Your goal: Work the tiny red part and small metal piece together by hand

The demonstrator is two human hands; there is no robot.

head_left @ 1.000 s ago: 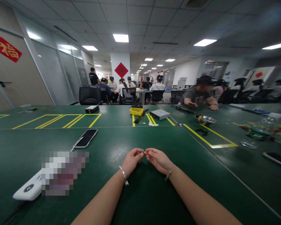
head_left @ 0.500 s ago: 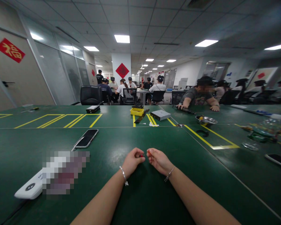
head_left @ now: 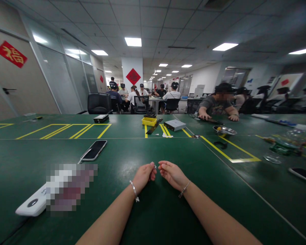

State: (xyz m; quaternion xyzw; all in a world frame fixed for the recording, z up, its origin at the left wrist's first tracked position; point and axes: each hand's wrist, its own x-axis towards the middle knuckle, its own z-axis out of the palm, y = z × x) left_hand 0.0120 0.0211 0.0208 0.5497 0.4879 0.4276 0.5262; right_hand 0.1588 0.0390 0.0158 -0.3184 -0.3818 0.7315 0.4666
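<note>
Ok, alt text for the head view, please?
The left hand and right hand are close together above a green table, with a tiny silver bit at the left fingertips. A phone lies to their left; a person works across the table.

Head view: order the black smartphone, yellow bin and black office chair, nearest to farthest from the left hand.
From the left hand:
1. Black smartphone, ahead-left on the table
2. Yellow bin, straight ahead
3. Black office chair, beyond the table

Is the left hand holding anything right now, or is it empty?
Holding: the left hand is pinched, with a tiny silvery part showing at its fingertips, just apart from the right hand. The part is too small to identify.
</note>
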